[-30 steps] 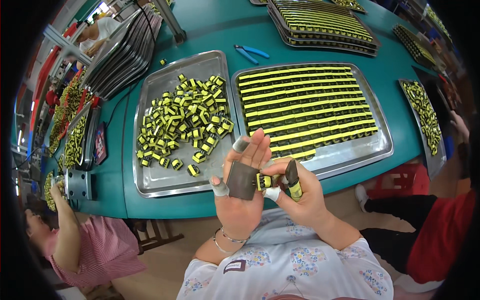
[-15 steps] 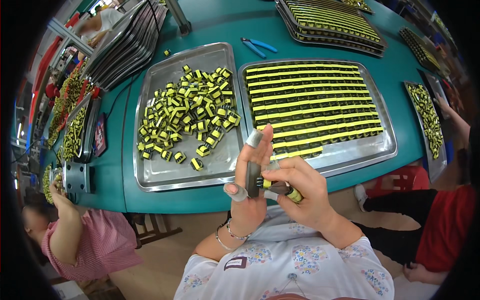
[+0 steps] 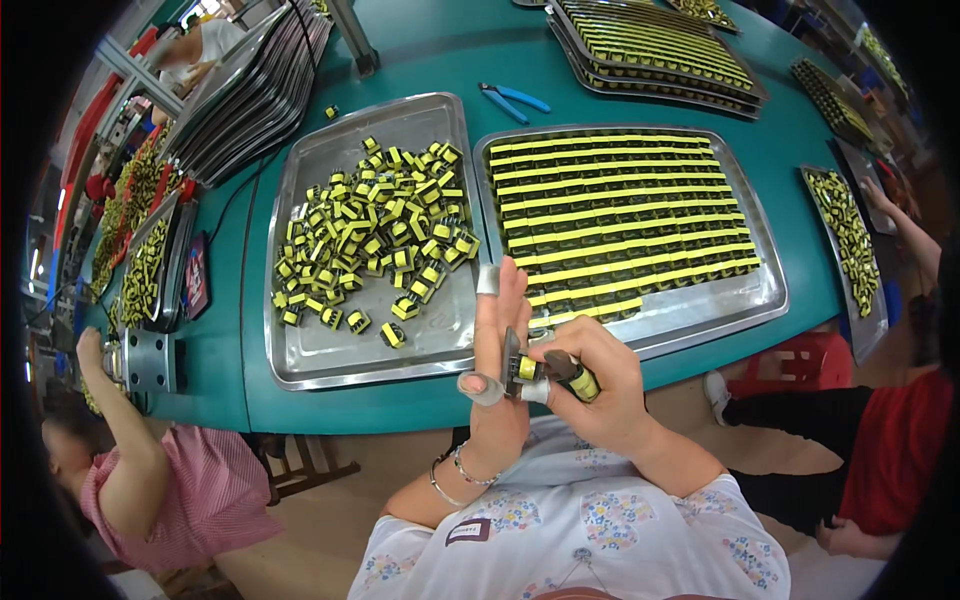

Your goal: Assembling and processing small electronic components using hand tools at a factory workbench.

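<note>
My left hand (image 3: 498,415) is raised with its fingers stretched upward and grey covers on two fingertips. It holds a dark flat strip (image 3: 510,346) upright along the palm. My right hand (image 3: 607,385) is closed on a small yellow-and-black transformer (image 3: 527,369), its pin side facing the strip. A dark piece with a yellow-banded end (image 3: 582,382) also sits in the right hand's grip; I cannot tell its kind. To the left, a metal tray (image 3: 300,365) carries a loose heap of similar transformers (image 3: 360,230). Another metal tray (image 3: 720,312) holds them in neat rows (image 3: 620,215).
Blue-handled cutters (image 3: 515,100) lie beyond the trays on the green table (image 3: 420,50). Stacked filled trays (image 3: 660,60) stand at the far right, stacked metal trays (image 3: 245,95) at the far left. Co-workers sit on both sides, one in a striped shirt (image 3: 215,480).
My left hand has turned more edge-on, so the dark strip now looks narrower. The transformer has come against the strip. The left co-worker's arm has lifted.
</note>
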Motion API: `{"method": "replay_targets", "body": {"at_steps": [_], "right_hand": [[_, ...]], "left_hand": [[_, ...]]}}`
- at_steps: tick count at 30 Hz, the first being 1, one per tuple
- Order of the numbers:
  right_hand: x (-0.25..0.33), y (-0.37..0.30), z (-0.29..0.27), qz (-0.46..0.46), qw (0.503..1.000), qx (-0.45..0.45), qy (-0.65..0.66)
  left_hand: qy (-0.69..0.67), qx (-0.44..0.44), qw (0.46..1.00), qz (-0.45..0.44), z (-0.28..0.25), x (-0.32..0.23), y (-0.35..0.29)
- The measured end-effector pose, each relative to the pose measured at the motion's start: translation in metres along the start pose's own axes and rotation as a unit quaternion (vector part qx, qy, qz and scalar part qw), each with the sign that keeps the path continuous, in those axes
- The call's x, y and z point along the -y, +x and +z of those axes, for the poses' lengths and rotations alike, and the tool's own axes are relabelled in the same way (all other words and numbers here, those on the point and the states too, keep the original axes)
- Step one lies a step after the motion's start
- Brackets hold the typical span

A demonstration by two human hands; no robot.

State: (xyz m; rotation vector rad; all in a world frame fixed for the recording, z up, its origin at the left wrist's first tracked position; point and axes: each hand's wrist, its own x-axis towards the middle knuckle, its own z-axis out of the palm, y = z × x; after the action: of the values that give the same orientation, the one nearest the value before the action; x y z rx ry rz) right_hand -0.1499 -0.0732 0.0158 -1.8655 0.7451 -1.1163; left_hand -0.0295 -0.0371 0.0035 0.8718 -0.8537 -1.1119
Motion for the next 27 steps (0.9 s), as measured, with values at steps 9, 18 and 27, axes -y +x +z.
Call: {"method": "replay_targets", "body": {"at_steps": [9,18,27], "right_hand": [[-0.002,-0.012,-0.002,0.073,0.992,0.011,0.106],[-0.005,-0.023,0.004,0.287,0.846,-0.036,0.449],[-0.008,-0.027,0.007,0.292,0.806,-0.029,0.514]], "left_hand": [[0.120,0.081,0.989,-0.015,-0.012,-0.006,0.002],[0.095,0.099,0.975,0.175,-0.011,-0.006,-0.010],[0.194,0.085,0.959,0.188,-0.014,-0.005,-0.014]]}}
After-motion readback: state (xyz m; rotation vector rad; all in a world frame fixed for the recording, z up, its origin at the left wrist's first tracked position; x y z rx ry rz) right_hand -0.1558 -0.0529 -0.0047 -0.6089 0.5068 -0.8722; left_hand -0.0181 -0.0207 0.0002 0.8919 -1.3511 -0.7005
